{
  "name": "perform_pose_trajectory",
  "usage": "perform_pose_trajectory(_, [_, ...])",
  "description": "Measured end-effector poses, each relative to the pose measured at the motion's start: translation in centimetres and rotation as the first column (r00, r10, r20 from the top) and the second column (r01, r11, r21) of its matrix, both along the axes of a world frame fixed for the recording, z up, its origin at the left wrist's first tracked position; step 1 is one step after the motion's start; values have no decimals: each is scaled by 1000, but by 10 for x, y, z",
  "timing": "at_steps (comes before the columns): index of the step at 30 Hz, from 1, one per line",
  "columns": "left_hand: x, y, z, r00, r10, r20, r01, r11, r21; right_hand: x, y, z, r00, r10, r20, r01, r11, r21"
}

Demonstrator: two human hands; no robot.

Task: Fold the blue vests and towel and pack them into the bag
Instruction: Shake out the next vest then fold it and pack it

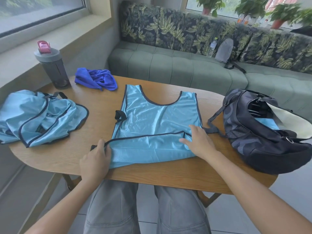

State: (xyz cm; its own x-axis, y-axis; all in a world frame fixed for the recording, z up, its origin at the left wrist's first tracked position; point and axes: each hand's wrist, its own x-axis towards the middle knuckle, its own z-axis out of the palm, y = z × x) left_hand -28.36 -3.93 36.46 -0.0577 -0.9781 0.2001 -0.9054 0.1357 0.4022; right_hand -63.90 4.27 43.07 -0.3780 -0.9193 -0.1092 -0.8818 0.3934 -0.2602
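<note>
Left hand [95,159] curled and pinching, right hand [199,142] flat, fingers straight

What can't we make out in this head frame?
- Bag contents: only a light-blue patch shows; flap hides the rest.
- Vest pile: count unclear, bunched, cut by left edge.
- Left hand fingertips: under vest hem.
- Potted plants: blurred.
</note>
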Motion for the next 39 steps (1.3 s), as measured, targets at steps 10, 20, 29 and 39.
perform_pose_trajectory(10, [2, -1, -3, 1000, -8, -22, 8, 1000, -12, -30, -17, -7, 994, -90, 65, 78, 981, 179])
perform_pose_trajectory(20, [4, -2, -5, 999, -20, -39, 20, 1000, -5, -14, -23, -10, 994, -68, 88, 49, 978, 205])
perform_pose_trajectory(29, [4, -3, -5, 999, -24, -23, 24, 999, -27, -38, -14, 5, 967, -43, 252, 25, 997, 77])
perform_pose_trajectory(39, [4, -2, -2, 1000, -17, -22, 17, 1000, -19, -54, -17, 7, 805, -112, 582, -3, 981, 194])
